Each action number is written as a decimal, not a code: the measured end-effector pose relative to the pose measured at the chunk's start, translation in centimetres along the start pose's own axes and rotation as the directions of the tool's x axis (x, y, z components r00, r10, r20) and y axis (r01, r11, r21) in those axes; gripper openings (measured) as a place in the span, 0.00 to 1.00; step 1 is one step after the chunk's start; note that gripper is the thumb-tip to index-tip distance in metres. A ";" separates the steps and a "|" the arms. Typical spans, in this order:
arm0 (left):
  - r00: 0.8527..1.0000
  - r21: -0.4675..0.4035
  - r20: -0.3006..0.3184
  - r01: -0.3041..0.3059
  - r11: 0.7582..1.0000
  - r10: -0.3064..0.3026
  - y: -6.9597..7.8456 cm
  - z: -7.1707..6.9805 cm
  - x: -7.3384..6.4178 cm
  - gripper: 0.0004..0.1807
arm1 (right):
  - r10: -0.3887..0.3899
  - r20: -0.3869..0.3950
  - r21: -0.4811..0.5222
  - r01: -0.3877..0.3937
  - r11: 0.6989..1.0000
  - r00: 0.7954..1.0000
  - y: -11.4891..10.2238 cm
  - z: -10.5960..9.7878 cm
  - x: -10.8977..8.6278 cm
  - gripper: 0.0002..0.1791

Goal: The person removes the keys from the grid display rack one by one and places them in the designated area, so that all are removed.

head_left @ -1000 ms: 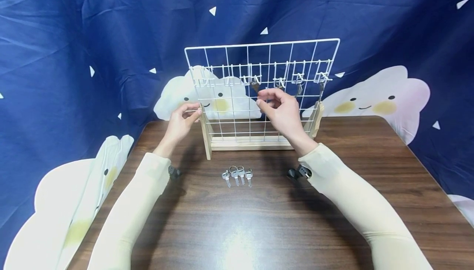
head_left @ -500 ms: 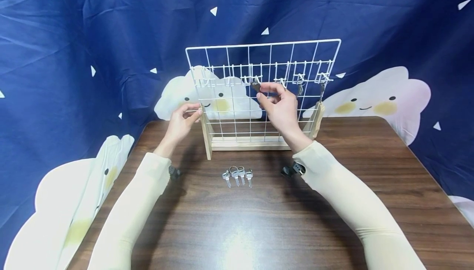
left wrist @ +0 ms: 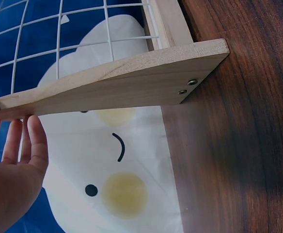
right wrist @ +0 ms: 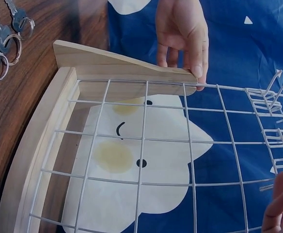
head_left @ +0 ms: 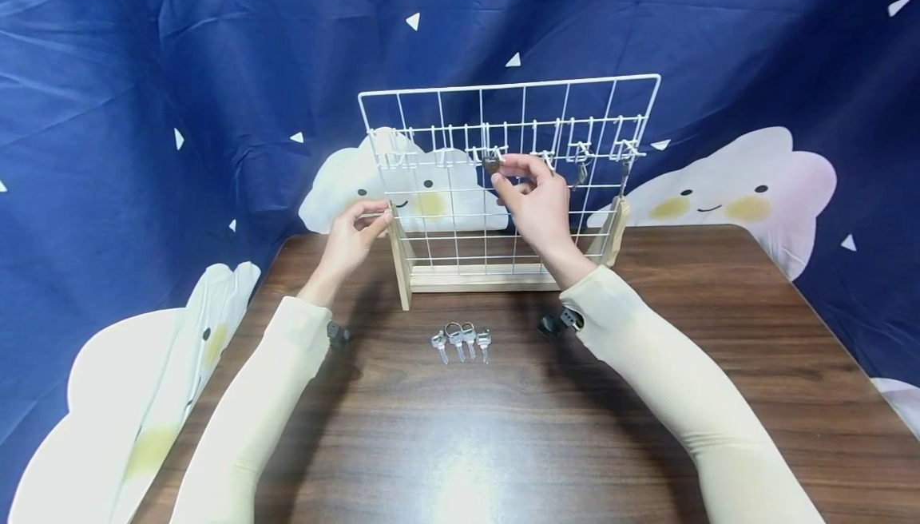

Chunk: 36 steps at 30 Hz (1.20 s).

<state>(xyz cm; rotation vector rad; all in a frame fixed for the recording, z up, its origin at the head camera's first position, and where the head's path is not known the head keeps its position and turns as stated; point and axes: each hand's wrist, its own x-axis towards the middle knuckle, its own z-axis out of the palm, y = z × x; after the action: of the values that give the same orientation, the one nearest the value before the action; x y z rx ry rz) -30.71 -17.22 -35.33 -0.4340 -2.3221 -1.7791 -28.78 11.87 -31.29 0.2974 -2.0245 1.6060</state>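
A white wire grid rack (head_left: 463,190) with wooden side supports stands on the table. My left hand (head_left: 347,243) pinches the top of its left wooden side panel (left wrist: 107,90), the thumb on one face and the fingers on the other. Up at the row of white hooks, my right hand (head_left: 541,206) pinches a key (head_left: 492,164) between thumb and forefinger. The key's head is against a hook left of the hand; whether its ring is over the hook I cannot tell. In the right wrist view, only the fingertips (right wrist: 277,206) of that hand show, at the edge.
Several silver keys with rings (head_left: 460,342) lie in a row on the brown table (head_left: 402,428) in front of the rack. Other keys (head_left: 581,171) hang from hooks to the right. Behind is a blue cloth (head_left: 251,45) with cloud pictures.
My right hand has moved up and slightly left, bringing the key closer to the hook. The left hand has stayed on the side panel.
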 end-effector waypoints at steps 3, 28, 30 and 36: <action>1.000 0.001 0.003 0.004 1.000 -0.004 0.0 0.0 0.0 0.19 | -0.006 -0.007 -0.011 0.006 1.000 1.000 0.0 0.2 0.3 0.14; 1.000 0.003 0.006 0.009 1.000 -0.010 0.1 -0.1 0.0 0.19 | 0.013 -0.038 -0.031 -0.014 0.999 0.999 0.0 1.0 1.0 0.11; 1.000 0.001 0.004 0.009 1.000 -0.009 0.1 -0.1 0.0 0.19 | 0.014 -0.041 -0.030 -0.016 0.999 0.999 0.0 1.1 1.0 0.11; 1.000 0.001 0.003 0.012 1.000 -0.012 0.2 -0.1 0.0 0.19 | 0.021 -0.050 -0.021 -0.022 1.000 0.999 -0.1 1.2 1.1 0.10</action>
<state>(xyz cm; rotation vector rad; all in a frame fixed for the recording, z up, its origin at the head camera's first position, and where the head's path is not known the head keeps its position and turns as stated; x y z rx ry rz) -30.62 -17.30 -35.17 -0.4247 -2.3327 -1.7833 -29.94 10.90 -30.84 0.2263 -2.0128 1.5880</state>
